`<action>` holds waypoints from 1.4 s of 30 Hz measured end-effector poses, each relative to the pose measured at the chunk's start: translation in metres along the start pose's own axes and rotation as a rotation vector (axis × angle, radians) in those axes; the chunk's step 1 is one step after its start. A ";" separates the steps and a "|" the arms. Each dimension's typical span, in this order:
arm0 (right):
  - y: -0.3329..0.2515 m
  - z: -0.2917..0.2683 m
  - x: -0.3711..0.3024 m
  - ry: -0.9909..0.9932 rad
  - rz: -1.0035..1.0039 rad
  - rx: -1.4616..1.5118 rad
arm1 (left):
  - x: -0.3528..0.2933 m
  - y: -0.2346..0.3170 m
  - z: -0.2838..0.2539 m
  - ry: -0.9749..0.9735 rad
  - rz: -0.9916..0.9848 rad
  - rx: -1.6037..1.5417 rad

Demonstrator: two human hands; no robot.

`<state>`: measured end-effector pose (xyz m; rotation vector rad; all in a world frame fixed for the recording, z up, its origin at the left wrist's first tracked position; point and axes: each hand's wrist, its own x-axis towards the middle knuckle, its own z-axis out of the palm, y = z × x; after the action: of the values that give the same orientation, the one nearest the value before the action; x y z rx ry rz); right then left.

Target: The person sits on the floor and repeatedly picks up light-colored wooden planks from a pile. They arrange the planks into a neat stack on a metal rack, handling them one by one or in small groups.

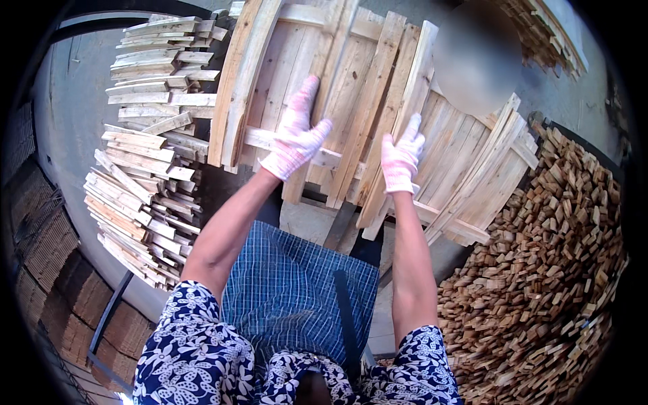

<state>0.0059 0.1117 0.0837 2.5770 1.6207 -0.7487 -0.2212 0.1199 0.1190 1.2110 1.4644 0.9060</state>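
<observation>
My left hand (297,138), in a white and pink knit glove, lies over a narrow wooden plank (332,54), its fingers stretched along the wood and its thumb spread to the right. My right hand (401,158), gloved alike, rests on another plank (416,74), with the index finger pointing away and the thumb apart on the left. Neither hand is visibly closed round the wood. Both planks lie lengthwise across wooden slatted panels (270,77) with crosspieces. More loose planks (378,101) lie between my hands. The planks' undersides are hidden.
Stacked wood strips (145,169) stand at the left. A large heap of short wood pieces (540,283) fills the right side. Another slatted panel (449,148) lies right of my right hand, with narrow strips (472,179) on it. Brown stacks (81,297) stand at far left.
</observation>
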 end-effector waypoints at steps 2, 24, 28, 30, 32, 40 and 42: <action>0.007 -0.034 -0.009 -0.082 0.041 0.247 | -0.011 -0.020 0.023 -0.028 0.037 0.187; -0.044 0.059 -0.011 0.210 -0.036 -0.559 | 0.011 -0.073 -0.052 -0.074 -0.327 0.907; -0.069 0.031 -0.026 0.064 0.021 -0.175 | 0.007 -0.049 -0.055 0.040 -0.185 0.940; -0.087 0.035 -0.027 -0.013 0.007 -0.048 | 0.009 -0.039 -0.080 0.212 0.013 0.896; -0.116 0.041 -0.022 -0.146 -0.031 0.117 | 0.022 -0.045 -0.130 0.385 0.004 0.903; -0.214 0.113 -0.057 -0.164 -0.078 0.224 | 0.019 -0.081 -0.195 0.080 -0.667 0.452; -0.249 0.116 -0.067 -0.222 -0.049 0.228 | 0.026 -0.066 -0.206 0.038 -0.774 0.342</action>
<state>-0.2744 0.1418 0.0676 2.4897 1.6195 -1.2416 -0.4369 0.1398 0.0983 0.7361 1.9602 0.1543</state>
